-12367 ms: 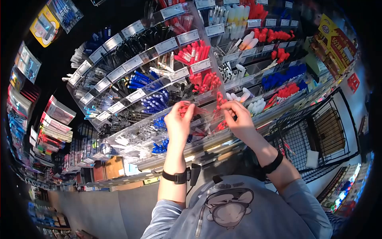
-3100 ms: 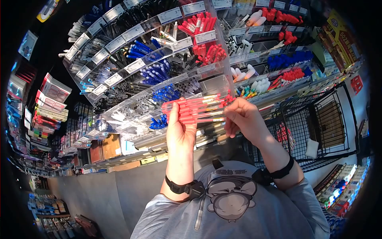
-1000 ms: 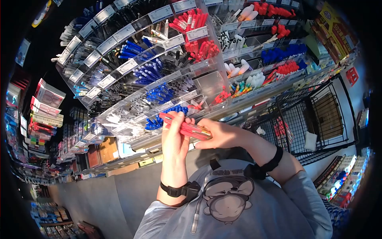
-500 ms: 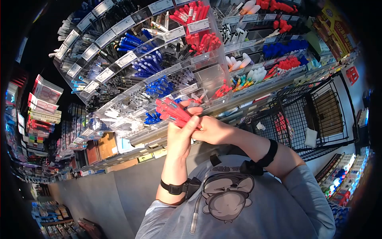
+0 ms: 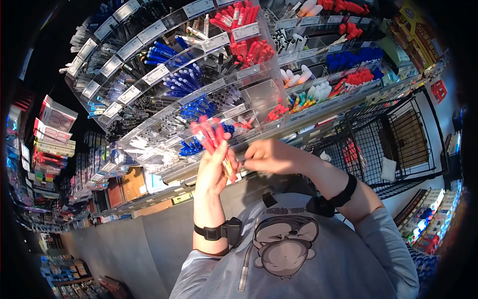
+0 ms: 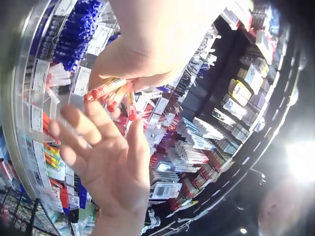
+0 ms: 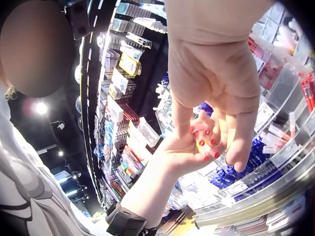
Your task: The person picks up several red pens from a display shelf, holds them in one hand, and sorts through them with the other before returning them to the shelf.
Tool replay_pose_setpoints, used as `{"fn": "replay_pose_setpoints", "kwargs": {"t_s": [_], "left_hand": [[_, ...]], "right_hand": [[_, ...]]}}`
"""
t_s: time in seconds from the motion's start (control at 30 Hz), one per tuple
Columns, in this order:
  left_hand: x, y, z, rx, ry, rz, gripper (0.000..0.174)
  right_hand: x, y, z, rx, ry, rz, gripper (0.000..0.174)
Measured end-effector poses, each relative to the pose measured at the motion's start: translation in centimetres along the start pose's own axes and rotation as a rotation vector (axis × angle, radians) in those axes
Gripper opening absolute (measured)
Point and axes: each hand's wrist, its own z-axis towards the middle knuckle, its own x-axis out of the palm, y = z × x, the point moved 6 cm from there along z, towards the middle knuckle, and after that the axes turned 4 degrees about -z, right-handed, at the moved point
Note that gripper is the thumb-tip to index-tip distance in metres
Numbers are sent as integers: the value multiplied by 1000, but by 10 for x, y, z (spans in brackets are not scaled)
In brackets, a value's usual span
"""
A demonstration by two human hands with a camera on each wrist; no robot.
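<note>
A bunch of red pens (image 5: 208, 133) stands slanted in my left hand (image 5: 209, 172), which grips it in front of the pen display. Red caps or tops point up toward the shelf. In the left wrist view the pens' red ends (image 6: 103, 90) stick out below the gripping hand. My right hand (image 5: 273, 157) is just to the right of the bunch, holding nothing. Its palm and loosely spread fingers (image 6: 98, 123) show in the left wrist view, close to the pen ends. From the right wrist view, the red ends (image 7: 206, 142) face the right hand's fingers.
Tiered clear bins (image 5: 259, 94) with price tags hold blue, black and red pens. Markers (image 5: 318, 92) fill the bins to the right. A black wire cart (image 5: 393, 144) stands at the right, with a white packet (image 5: 388, 170) and red items (image 5: 354, 154) in it.
The right hand has left the bin side, met the left hand at the pens' lower ends, then drawn off to the right. The bunch has turned from level to nearly upright in the left hand.
</note>
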Motion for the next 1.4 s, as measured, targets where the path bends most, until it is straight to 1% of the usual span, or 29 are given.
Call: {"fn": "replay_pose_setpoints", "kwargs": {"t_s": [0.07,0.1,0.13,0.2,0.23,0.27,0.33,0.37,0.43,0.47,0.5,0.63,0.77,0.83,0.87,0.93,0.97,1.0,1.03,1.1,1.13,1.2,1.33,1.4], "left_hand": [[7,4,-10,-115,157,222,32],[9,7,-13,-138,156,325,34],[9,9,-15,-135,153,324,34],[11,24,-22,-333,234,446,38],[14,29,-22,-320,279,439,38],[14,30,-22,-317,275,438,38],[16,31,-24,-359,283,439,37],[15,32,-22,-337,319,368,37],[10,35,-18,-344,301,326,38],[9,36,-17,-353,289,286,39],[12,36,-17,-386,322,280,39],[13,40,-14,-369,303,269,38],[9,42,-13,-386,307,254,37],[13,40,-16,-393,317,238,35],[18,37,-18,-390,312,217,35],[21,36,-19,-395,306,196,34],[25,36,-18,-381,365,170,33],[29,35,-18,-366,423,143,32],[31,35,-19,-372,422,143,32],[43,27,-20,-273,393,148,33],[50,26,-22,-277,392,150,33],[57,19,-22,-195,287,83,33],[52,23,-18,-218,328,105,35],[53,24,-18,-234,350,103,36]], "right_hand": [[-21,-6,-3,125,-279,245,44],[-27,-11,-3,103,-413,329,44],[-28,-11,-5,102,-409,327,44],[-31,-12,-9,20,-387,522,37],[-28,-19,-6,-12,-341,549,31],[-29,-26,-7,-13,-337,548,31],[-22,-33,-6,33,-211,764,26],[-21,-31,-7,34,-205,762,26],[-19,-29,-12,110,-239,1059,19],[-19,-31,-10,110,-233,1059,19],[-19,-34,-9,99,-229,1060,18],[-23,-38,-8,52,-208,1043,18],[-28,-38,-8,99,-247,967,17],[-38,-33,-3,1,-234,923,18],[-41,-30,-3,4,-235,928,18],[-52,-11,-4,-113,-267,853,18],[-55,-8,-2,-129,-287,858,22],[-57,-6,1,-126,-289,862,22],[-60,-4,3,-137,-297,828,24],[-60,8,6,-167,-314,789,28],[-59,10,9,-165,-316,793,28],[-62,13,12,-195,-358,752,29],[-59,11,16,-216,-344,727,29],[-55,10,13,-186,-343,753,30]]}}
